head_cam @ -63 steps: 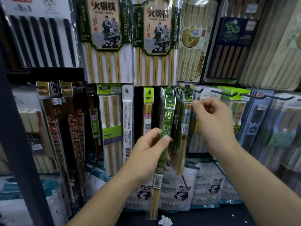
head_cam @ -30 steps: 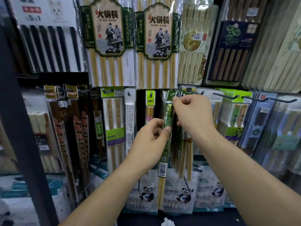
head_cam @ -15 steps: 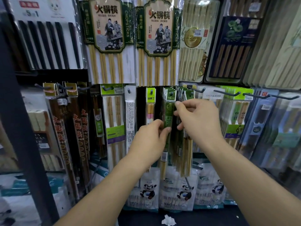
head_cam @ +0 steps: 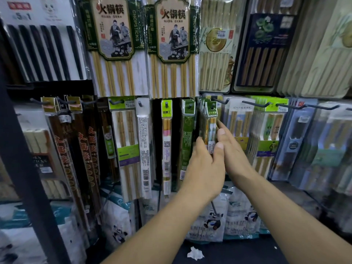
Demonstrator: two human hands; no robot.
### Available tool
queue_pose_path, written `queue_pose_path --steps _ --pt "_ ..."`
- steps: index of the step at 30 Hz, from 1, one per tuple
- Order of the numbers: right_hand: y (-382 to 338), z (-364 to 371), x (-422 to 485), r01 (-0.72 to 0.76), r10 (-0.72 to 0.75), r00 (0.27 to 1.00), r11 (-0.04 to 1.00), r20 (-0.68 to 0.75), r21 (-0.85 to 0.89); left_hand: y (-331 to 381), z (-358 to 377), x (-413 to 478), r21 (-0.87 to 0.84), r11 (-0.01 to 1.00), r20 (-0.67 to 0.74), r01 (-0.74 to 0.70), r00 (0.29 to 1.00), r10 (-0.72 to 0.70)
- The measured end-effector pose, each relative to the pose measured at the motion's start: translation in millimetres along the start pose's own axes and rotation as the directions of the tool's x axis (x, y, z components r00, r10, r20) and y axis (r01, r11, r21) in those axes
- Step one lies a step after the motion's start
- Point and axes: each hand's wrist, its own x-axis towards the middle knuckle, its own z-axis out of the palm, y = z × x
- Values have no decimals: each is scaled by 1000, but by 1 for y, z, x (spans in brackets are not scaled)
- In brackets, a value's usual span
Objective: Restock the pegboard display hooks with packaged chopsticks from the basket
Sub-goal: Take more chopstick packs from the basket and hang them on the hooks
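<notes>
Chopstick packs [head_cam: 209,128] hanging bunched on peg hook [head_cam: 218,101], middle row. Left hand [head_cam: 204,168] and right hand [head_cam: 231,151] pressing bunch from both sides, fingers flat, gripping nothing. Squaring stack, likely; next, releasing, fetching another pack. Basket unseen. Readable above: "CHOPSTICKS"; right: "JOY-HER".

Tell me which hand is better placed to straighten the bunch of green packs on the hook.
Probably the right hand: its fingers already lie open against the green packs, while the left hand sits lower, beside them.
</notes>
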Motion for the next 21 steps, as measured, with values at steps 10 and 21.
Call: queue_pose_path --steps 10,21 --pt "21 9 23 -82 67 990 990 126 112 -5 28 45 -480 877 -139 9 986 -86" --pt "32 12 28 -76 49 989 978 141 193 -11 25 50 -574 818 -100 31 989 -108"
